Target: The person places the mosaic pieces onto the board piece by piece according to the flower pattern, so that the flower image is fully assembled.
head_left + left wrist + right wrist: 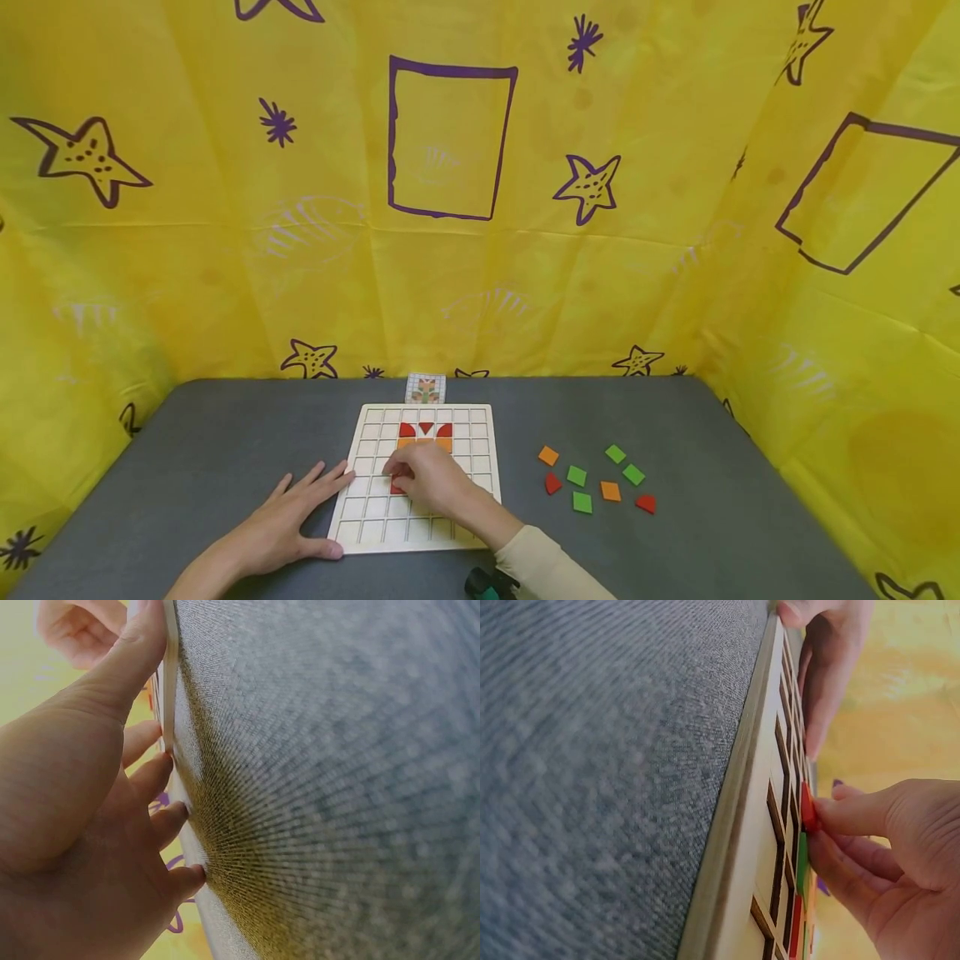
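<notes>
A pale wooden grid board [375,533] lies on the table, with red and orange tiles in its upper middle squares. My left hand [288,517] is at the board's left side, fingers spread and thumb at the near left corner. Over the middle of the grid, my right hand [431,479] pinches a red tile [808,808] between thumb and fingers, right at a grid square. Beside that tile in the right wrist view sit a green tile [802,862] and another red tile [796,922]. The right hand hides part of the pattern in the head view.
Several loose tiles lie right of the board, among them a green tile [582,502], an orange tile [611,491] and a red tile [646,503]. A small pattern card [425,388] stands behind the board. Yellow patterned cloth [450,275] surrounds the grey table [712,467].
</notes>
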Demonstrator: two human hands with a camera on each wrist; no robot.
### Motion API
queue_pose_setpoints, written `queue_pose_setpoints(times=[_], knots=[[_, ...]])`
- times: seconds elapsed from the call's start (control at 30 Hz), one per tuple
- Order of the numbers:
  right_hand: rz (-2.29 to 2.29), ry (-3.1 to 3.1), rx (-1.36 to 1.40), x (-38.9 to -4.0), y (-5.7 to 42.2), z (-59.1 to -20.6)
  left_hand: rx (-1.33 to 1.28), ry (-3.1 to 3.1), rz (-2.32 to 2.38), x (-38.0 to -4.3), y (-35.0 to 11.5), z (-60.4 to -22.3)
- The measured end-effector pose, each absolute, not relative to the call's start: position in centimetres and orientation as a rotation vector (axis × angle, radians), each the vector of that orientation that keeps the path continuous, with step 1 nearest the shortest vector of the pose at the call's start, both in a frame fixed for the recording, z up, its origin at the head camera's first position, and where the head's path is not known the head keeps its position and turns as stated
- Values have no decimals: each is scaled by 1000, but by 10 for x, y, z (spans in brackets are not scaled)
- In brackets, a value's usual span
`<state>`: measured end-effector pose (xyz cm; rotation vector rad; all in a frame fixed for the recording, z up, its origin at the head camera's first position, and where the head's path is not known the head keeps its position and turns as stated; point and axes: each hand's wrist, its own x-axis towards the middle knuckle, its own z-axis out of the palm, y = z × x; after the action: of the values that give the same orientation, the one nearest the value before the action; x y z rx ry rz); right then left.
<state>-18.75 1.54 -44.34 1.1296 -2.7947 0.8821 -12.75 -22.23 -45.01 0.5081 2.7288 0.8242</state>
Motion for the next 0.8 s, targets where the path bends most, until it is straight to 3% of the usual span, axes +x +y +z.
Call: queue_pose_setpoints(times=[0.8], knots=[[982, -2778, 1115, -186, 24, -438, 529, 2735, 841, -127, -222, -450]])
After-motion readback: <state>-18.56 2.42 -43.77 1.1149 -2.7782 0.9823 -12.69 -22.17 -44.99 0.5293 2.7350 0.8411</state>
